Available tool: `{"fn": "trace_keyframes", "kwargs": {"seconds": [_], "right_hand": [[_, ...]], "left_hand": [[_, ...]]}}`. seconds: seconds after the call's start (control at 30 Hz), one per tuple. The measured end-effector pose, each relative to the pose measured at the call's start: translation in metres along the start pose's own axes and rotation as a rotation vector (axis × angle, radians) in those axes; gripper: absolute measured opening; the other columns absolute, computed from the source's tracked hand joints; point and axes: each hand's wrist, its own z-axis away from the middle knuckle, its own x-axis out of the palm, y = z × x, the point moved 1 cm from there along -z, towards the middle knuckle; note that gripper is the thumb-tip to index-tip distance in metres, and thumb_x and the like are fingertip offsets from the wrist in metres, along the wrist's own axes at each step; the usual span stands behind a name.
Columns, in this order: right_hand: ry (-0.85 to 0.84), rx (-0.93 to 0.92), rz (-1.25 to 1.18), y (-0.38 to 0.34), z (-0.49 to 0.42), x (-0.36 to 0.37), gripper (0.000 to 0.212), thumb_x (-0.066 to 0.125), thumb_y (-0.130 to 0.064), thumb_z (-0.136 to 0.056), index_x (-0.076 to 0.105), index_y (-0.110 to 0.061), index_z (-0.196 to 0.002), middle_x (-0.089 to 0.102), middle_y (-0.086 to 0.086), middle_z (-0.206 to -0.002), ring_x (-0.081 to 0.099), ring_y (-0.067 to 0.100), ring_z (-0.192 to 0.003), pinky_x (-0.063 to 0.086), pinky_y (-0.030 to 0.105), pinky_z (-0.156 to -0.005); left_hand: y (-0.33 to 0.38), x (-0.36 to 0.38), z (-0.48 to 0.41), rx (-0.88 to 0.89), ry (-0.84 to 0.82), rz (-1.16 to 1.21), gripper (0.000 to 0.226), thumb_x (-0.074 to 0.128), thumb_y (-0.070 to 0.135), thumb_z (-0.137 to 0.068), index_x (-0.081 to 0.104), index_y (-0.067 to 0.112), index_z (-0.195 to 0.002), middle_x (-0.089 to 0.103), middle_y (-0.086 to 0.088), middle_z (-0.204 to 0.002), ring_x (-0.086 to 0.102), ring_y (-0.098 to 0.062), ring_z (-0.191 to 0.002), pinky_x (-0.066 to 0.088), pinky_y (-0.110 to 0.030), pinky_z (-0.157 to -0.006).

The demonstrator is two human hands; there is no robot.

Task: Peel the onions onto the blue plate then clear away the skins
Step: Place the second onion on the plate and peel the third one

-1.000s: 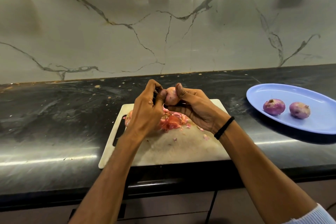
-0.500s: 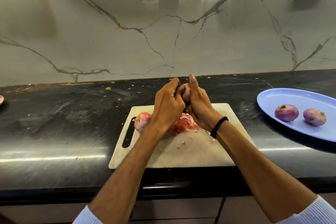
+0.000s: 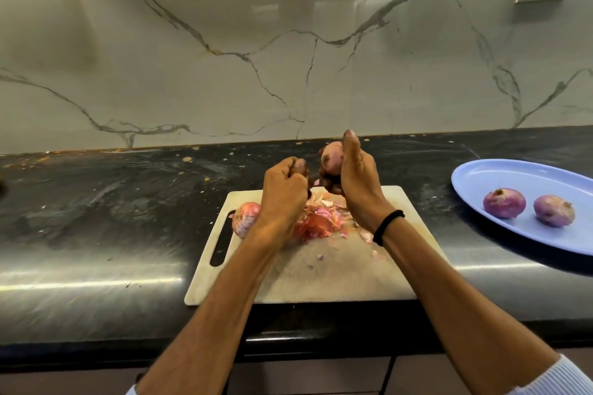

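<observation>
The hands have drawn apart: the right hand (image 3: pixel 356 183) grips a part-peeled pink onion (image 3: pixel 332 159) over the beige cutting board (image 3: pixel 337 276), the left hand (image 3: pixel 282 192) curls, contents unclear, while two peeled purple onions (image 3: pixel 504 203) sit on the blue oval plate (image 3: pixel 475 170), and one unpeeled onion (image 3: pixel 245 218) and loose skins (image 3: pixel 317 223) remain.

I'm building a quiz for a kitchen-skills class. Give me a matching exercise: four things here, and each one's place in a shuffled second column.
1. onion being peeled
2. unpeeled onion
3. peeled onions
4. black band

A. on the blue plate
B. round the right wrist
C. in the right hand
D. on the cutting board

Pairs: 1-C, 2-D, 3-A, 4-B
</observation>
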Motion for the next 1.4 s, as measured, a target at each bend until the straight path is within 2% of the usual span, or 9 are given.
{"fn": "trace_keyframes", "kwargs": {"seconds": [0.17,0.27,0.37,0.5,0.67,0.77,0.9,1.27,1.4], "right_hand": [[0.026,0.125,-0.165,0.003,-0.007,-0.006,0.064,0.036,-0.057,-0.101,0.062,0.001,-0.103,0.065,0.011,-0.076,0.056,0.016,-0.059,0.043,0.024,-0.046],[-0.018,0.213,-0.263,-0.001,-0.007,-0.005,0.056,0.044,-0.055,-0.099,0.063,-0.003,-0.106,0.072,0.02,-0.091,0.057,0.019,-0.065,0.047,0.027,-0.055],[-0.09,0.247,-0.331,-0.002,-0.004,-0.004,0.057,0.052,-0.052,-0.097,0.062,0.002,-0.115,0.068,0.028,-0.109,0.06,0.028,-0.081,0.051,0.039,-0.077],[-0.199,0.235,-0.301,-0.004,0.002,-0.002,0.06,0.047,-0.048,-0.1,0.063,0.007,-0.119,0.069,0.013,-0.093,0.066,0.017,-0.079,0.05,0.045,-0.097],[-0.225,0.227,-0.422,-0.005,0.004,-0.003,0.046,0.04,-0.032,-0.104,0.058,0.005,-0.125,0.067,0.023,-0.117,0.071,0.03,-0.097,0.059,0.041,-0.087],[-0.236,0.166,-0.423,-0.004,0.003,-0.003,0.034,0.05,-0.016,-0.1,0.056,0.003,-0.128,0.064,0.021,-0.118,0.069,0.029,-0.097,0.06,0.037,-0.085],[-0.275,0.121,-0.396,-0.003,0.003,-0.004,0.039,0.064,-0.011,-0.087,0.061,-0.008,-0.126,0.063,0.019,-0.124,0.066,0.032,-0.11,0.06,0.038,-0.084],[-0.247,0.027,-0.274,0.0,-0.002,-0.01,0.053,0.072,-0.012,-0.079,0.059,-0.003,-0.129,0.066,0.017,-0.125,0.064,0.028,-0.118,0.052,0.043,-0.101],[-0.233,-0.04,-0.125,-0.003,0.0,-0.012,0.047,0.073,0.0,-0.081,0.062,-0.004,-0.126,0.069,0.011,-0.119,0.068,0.02,-0.11,0.056,0.034,-0.093]], "left_hand": [[-0.005,-0.011,-0.003,0.337,0.2,-0.344,0.013,0.053,0.006,-0.099,0.061,0.016,-0.099,0.062,0.009,-0.088,0.06,-0.006,-0.084,0.054,-0.028,-0.079],[-0.014,-0.016,-0.005,0.414,0.219,-0.483,0.052,0.061,-0.008,-0.084,0.059,0.022,-0.127,0.063,0.006,-0.116,0.053,-0.013,-0.109,0.042,-0.023,-0.091],[-0.015,-0.017,-0.006,0.487,0.175,-0.506,0.059,0.068,0.011,-0.087,0.05,0.027,-0.14,0.057,0.004,-0.13,0.039,-0.012,-0.117,0.029,-0.018,-0.089],[-0.013,-0.012,-0.006,0.609,0.047,-0.521,0.063,0.064,0.03,-0.086,0.045,0.029,-0.146,0.051,0.007,-0.138,0.036,-0.009,-0.118,0.029,-0.013,-0.093],[-0.009,-0.018,-0.006,0.442,0.004,-0.25,0.039,0.059,0.016,-0.099,0.056,0.021,-0.138,0.055,0.01,-0.128,0.053,-0.011,-0.119,0.051,-0.022,-0.097],[-0.006,-0.023,-0.006,0.333,0.012,-0.035,0.036,0.05,0.015,-0.103,0.053,0.019,-0.139,0.058,0.005,-0.13,0.058,-0.01,-0.118,0.052,-0.017,-0.093],[-0.008,-0.022,-0.004,0.267,-0.022,0.103,0.036,0.049,0.014,-0.103,0.054,0.025,-0.137,0.058,-0.002,-0.133,0.062,-0.015,-0.116,0.057,-0.028,-0.091],[-0.007,-0.023,-0.005,0.311,0.017,0.002,0.039,0.06,0.028,-0.096,0.059,0.014,-0.132,0.065,-0.002,-0.124,0.066,-0.014,-0.111,0.057,-0.025,-0.088],[-0.006,-0.025,-0.005,0.39,0.051,-0.113,0.029,0.059,0.028,-0.098,0.058,0.017,-0.125,0.064,0.011,-0.113,0.063,0.001,-0.105,0.054,-0.018,-0.087]]}}
